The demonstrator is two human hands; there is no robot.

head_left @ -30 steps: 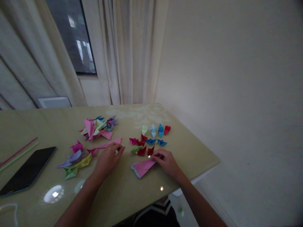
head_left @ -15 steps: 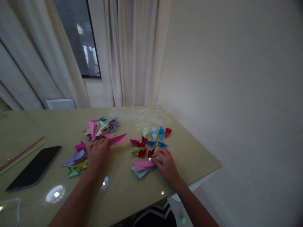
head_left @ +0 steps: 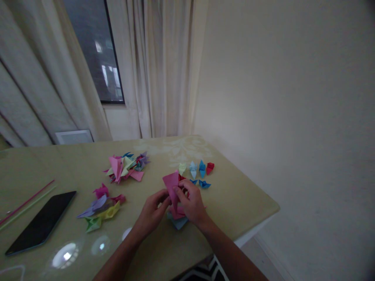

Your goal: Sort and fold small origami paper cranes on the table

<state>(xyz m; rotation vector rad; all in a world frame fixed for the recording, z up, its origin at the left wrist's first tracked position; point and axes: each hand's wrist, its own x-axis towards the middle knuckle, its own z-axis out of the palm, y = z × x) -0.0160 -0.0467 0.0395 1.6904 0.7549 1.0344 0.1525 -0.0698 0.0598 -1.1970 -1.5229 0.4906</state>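
Observation:
A pink folded paper [head_left: 171, 184] is raised just above the table, its wide end up and its narrow end down. My left hand [head_left: 153, 207] pinches its lower left side. From the right, my right hand [head_left: 191, 200] grips it between thumb and fingers. Below them lies a small stack of folded papers, where a pink piece [head_left: 176, 212] covers a pale blue piece [head_left: 179, 223]. Behind my hands stand small origami pieces in rows: a pale green one [head_left: 182, 168], a light blue one [head_left: 193, 169], blue ones [head_left: 202, 168] and a red one [head_left: 210, 168]. My hands hide several others.
A heap of folded paper pieces [head_left: 124, 166] lies farther back. Nearer left is a smaller group with a purple piece [head_left: 95, 206] and a green one [head_left: 93, 224]. A black tablet [head_left: 42, 222] and two thin sticks [head_left: 29, 201] lie at far left. The table's right edge borders a wall.
My left hand has come right from the far heap with the pink folded paper. My right hand has left the small stack and now grips that paper too.

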